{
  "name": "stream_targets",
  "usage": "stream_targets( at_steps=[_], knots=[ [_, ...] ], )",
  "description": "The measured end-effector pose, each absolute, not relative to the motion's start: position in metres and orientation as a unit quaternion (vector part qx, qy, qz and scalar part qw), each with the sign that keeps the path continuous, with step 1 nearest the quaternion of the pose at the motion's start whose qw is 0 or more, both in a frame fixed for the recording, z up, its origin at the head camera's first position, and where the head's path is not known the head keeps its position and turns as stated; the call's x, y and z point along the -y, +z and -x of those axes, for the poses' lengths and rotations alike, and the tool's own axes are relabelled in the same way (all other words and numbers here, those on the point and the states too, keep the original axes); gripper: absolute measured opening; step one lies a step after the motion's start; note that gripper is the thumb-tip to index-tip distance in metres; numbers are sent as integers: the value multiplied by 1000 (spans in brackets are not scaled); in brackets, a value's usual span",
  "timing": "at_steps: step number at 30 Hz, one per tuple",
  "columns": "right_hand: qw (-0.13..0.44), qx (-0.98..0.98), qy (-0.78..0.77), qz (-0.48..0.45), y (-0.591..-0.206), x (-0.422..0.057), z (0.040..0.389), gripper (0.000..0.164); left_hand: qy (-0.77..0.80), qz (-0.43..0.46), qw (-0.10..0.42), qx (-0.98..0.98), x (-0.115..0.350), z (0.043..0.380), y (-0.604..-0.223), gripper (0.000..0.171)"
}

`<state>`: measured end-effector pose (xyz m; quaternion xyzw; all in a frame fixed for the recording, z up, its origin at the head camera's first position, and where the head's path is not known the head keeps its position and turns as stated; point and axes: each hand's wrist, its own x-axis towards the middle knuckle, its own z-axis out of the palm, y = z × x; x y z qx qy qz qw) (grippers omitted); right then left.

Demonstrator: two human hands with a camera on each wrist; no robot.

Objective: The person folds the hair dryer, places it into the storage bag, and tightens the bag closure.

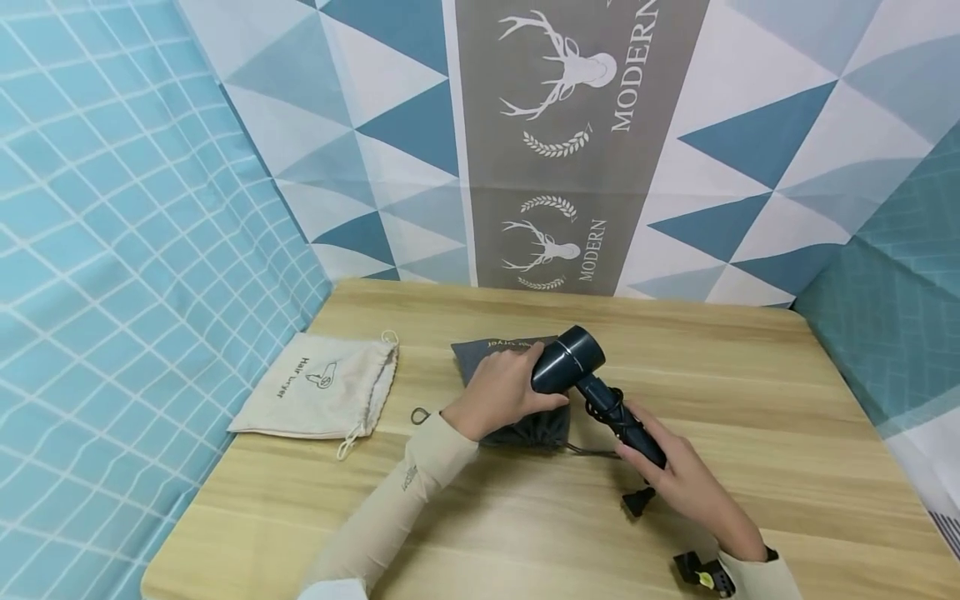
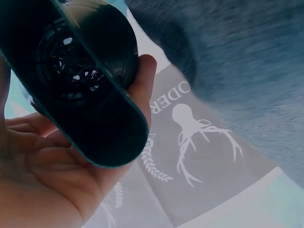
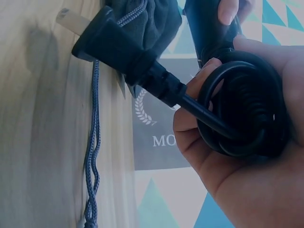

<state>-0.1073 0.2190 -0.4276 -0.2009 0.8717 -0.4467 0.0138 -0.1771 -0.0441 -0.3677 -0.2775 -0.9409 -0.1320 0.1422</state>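
A dark hair dryer (image 1: 573,354) is held in both hands above the table. My left hand (image 1: 502,387) grips its head at the left end; in the left wrist view the flat nozzle (image 2: 118,147) lies between thumb and fingers. My right hand (image 1: 678,475) grips the handle, around which the black cord (image 3: 209,116) is wound. The plug (image 3: 111,42) hangs free below that hand. Under the dryer lies a dark grey drawstring pouch (image 1: 517,433), partly hidden by my left hand and the dryer.
A cream drawstring bag (image 1: 318,385) printed with a hair dryer lies at the table's left. A small dark loop (image 1: 420,415) sits beside my left wrist. Near my right wrist is a black item with a yellow patch (image 1: 705,575). Patterned cloth (image 1: 405,208) hangs behind the wooden table (image 1: 750,367).
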Motion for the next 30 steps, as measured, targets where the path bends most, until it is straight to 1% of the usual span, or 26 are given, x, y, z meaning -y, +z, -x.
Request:
stream_targets(
  at_steps=[7, 12, 14, 16, 18, 23, 25, 26, 28, 30],
  knots=[
    [22, -859, -463, 217, -415, -207, 96, 53, -154, 258, 141, 943, 54, 164, -378, 82],
    [17, -862, -450, 232, -425, -209, 97, 54, -184, 246, 140, 941, 60, 157, -381, 81],
    [13, -859, -450, 242, -428, -210, 98, 54, -219, 233, 133, 938, 63, 154, -384, 80],
    [14, -853, -460, 248, -430, -208, 98, 54, -272, 214, 113, 932, 67, 150, -389, 79],
    [17, -847, -468, 252, -429, -206, 97, 54, -333, 194, 81, 919, 72, 147, -394, 78],
    [25, -843, -471, 258, -428, -200, 99, 55, -445, 161, -36, 880, 85, 143, -406, 80],
    [25, -845, -469, 257, -428, -199, 101, 55, -473, 155, -73, 864, 88, 142, -407, 79],
    [25, -844, -470, 255, -428, -198, 101, 55, -483, 153, -84, 858, 89, 139, -403, 78],
    [22, -848, -469, 244, -427, -195, 103, 56, -503, 150, -90, 846, 91, 134, -393, 75],
    [6, -861, -461, 215, -427, -191, 103, 58, -515, 148, -78, 840, 93, 128, -384, 73]
  ],
)
